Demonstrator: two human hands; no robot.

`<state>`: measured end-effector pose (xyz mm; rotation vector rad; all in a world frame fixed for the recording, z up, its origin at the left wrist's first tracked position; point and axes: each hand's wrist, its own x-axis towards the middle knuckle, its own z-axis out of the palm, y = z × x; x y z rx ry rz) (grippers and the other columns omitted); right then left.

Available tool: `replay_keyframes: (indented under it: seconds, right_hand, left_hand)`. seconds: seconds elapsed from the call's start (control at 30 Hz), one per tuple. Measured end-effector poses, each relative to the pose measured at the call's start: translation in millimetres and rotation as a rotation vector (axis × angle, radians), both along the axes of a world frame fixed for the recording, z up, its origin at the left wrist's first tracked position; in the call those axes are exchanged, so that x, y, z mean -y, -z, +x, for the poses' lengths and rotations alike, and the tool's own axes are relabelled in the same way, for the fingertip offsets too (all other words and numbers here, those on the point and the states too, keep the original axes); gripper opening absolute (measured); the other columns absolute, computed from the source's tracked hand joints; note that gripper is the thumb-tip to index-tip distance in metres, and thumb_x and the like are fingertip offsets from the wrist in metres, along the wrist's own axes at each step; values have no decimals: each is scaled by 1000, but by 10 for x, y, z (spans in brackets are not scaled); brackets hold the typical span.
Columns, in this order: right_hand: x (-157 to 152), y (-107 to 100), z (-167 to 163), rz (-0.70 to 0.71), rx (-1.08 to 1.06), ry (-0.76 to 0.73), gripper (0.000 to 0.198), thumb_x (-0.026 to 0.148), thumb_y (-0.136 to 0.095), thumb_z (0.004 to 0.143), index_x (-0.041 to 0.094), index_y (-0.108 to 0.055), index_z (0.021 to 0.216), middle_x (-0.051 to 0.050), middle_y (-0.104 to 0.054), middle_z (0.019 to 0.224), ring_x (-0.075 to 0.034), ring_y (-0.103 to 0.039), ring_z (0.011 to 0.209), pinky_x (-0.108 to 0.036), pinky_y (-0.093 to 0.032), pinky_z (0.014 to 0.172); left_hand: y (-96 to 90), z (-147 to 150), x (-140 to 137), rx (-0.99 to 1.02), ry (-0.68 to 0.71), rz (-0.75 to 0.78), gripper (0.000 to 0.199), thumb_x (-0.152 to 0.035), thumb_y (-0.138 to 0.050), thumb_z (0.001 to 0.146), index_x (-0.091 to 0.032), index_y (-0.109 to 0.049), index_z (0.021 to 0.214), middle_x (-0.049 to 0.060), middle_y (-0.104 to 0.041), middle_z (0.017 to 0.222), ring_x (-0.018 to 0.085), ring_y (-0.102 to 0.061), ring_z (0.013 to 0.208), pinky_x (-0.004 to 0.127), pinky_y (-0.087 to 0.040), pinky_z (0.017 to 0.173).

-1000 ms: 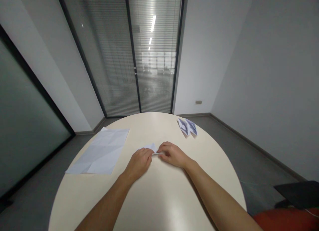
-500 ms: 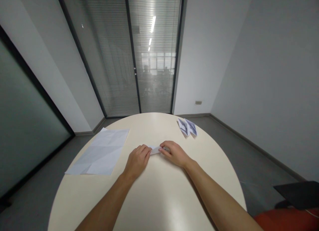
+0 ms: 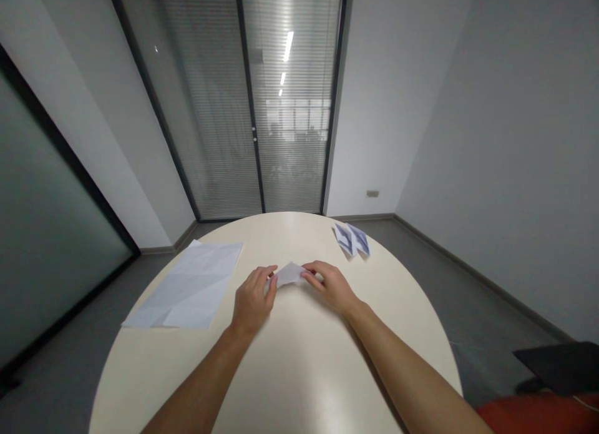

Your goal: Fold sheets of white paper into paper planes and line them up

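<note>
A small folded piece of white paper (image 3: 289, 274) is between my two hands, just above the middle of the table. Its upper edge rises to a blunt point. My left hand (image 3: 253, 296) pinches the left end between thumb and fingers. At the right end, my right hand (image 3: 329, 286) grips the paper with thumb and index finger. The fingers cover both ends of the paper.
A round cream table (image 3: 299, 359) fills the lower middle. Creased white sheets (image 3: 187, 287) lie at its left. A folded paper shape (image 3: 350, 239) stands near the far right edge. A red chair (image 3: 538, 414) with a dark flat object (image 3: 561, 365) is at lower right.
The folded paper has turned from a narrow strip into a wider, pointed shape facing me. My left hand has shifted slightly left, its thumb now apart from its fingers. My right hand has barely moved.
</note>
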<state>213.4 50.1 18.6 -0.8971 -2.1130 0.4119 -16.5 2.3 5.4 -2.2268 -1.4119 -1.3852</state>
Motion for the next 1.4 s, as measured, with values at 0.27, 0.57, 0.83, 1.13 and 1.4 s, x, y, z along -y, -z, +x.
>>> replay_keyframes:
  seconds: [0.27, 0.57, 0.83, 1.13, 1.4]
  right_hand:
    - [13, 15, -33, -108, -224, 18, 24, 40, -61, 96, 22, -73, 106, -5, -75, 96, -18, -65, 83, -30, -50, 77]
    - [-59, 150, 8, -264, -38, 35, 27, 36, -60, 95, 21, -69, 116, -3, -71, 87, -17, -63, 77, -29, -46, 73]
    - [-109, 207, 50, -255, 87, 110, 26, 30, -61, 93, 20, -69, 116, -3, -70, 85, -18, -62, 75, -28, -43, 69]
    - [-134, 243, 52, -145, 107, 79, 22, 14, -66, 87, 20, -73, 107, -7, -69, 106, -18, -63, 88, -30, -48, 82]
    - [-103, 197, 60, -79, 240, -40, 31, 4, -55, 87, 20, -77, 103, -7, -74, 103, -20, -64, 97, -33, -49, 91]
  left_hand:
    - [5, 16, 5, 60, 63, 123, 19, -14, -49, 100, -22, -59, 115, 7, -64, 111, 19, -64, 107, 34, -54, 96]
    - [107, 1, -35, 7, 15, -283, 23, -10, -49, 94, -24, -62, 106, 4, -62, 121, 19, -67, 101, 33, -55, 91]
    - [162, 6, -88, -136, 154, -351, 33, 3, -55, 82, -21, -70, 97, 5, -70, 111, 22, -63, 110, 40, -51, 101]
    - [137, 33, -35, -216, 146, -494, 39, 0, -53, 86, -23, -74, 110, 3, -74, 122, 20, -67, 115, 38, -51, 107]
    - [151, 6, -22, -243, 168, -443, 40, -3, -52, 83, -21, -75, 111, 6, -71, 125, 22, -66, 116, 39, -51, 107]
